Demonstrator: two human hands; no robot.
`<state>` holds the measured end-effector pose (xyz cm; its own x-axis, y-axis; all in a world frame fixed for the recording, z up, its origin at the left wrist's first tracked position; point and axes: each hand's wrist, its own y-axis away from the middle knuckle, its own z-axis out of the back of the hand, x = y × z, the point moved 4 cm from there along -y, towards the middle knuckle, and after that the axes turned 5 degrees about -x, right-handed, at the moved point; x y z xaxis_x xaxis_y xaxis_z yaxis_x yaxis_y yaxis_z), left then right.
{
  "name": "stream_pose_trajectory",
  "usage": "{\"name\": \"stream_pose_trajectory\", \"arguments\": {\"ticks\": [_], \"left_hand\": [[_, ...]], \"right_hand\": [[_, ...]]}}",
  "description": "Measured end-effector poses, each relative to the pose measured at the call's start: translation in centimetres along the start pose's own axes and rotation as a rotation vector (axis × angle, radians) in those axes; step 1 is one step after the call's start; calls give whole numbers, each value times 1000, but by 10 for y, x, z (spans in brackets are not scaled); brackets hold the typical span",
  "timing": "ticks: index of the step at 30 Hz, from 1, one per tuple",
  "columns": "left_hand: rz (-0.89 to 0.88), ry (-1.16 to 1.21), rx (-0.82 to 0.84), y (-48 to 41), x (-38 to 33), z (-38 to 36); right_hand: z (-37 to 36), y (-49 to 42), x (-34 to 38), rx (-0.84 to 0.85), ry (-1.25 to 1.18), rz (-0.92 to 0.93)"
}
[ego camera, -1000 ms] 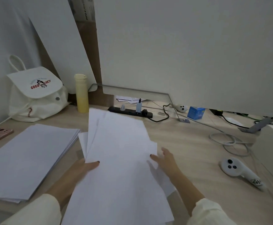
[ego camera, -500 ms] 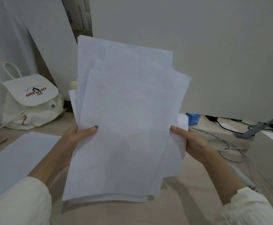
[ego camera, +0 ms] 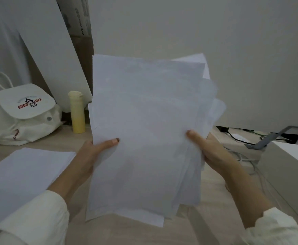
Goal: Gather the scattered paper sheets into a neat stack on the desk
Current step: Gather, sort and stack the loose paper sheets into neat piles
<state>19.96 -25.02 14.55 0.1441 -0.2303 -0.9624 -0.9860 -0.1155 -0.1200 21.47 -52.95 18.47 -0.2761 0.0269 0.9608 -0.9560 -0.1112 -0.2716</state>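
Paper sheets point(ego camera: 144, 121) are standing upright, fanned, between left hand point(ego camera: 95, 152) and right hand point(ego camera: 213, 152), each pinching a long edge, desk point(ego camera: 208, 220) below the hands.

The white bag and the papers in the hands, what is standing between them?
A yellow bottle stands upright on the desk between the bag and the held papers, in the head view.

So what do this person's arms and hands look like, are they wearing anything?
Both arms wear loose, cream-white long sleeves, the left sleeve and right sleeve slightly crinkled at the cuffs. The left hand and right hand are bare, with no gloves, rings or watch visible. The left thumbnail carries dark polish.
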Motion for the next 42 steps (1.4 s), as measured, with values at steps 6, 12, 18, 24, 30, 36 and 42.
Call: {"name": "stream_pose_trajectory", "arguments": {"ticks": [6, 12, 18, 24, 30, 36, 42], "left_hand": [[-28, -22, 59, -1, -1, 0], [-68, -150, -116, 2, -6, -3], [-253, -155, -191, 1, -43, -9], [-310, -97, -112, -3, -64, -18], [-63, -192, -138, -1, 3, 8], [-167, -198, -261, -11, -9, 4], [-241, 17, -371, -19, -28, 25]], "right_hand": [[-13, 9, -14, -85, -52, 16], [-25, 11, -25, -103, -156, -23], [-21, 8, -26, -99, -79, -41], [-13, -6, -7, -136, -140, 39], [-25, -1, -37, -121, -144, -40], [-27, -9, -29, 24, -1, -73], [0, 5, -58, -45, 70, -192]]}}
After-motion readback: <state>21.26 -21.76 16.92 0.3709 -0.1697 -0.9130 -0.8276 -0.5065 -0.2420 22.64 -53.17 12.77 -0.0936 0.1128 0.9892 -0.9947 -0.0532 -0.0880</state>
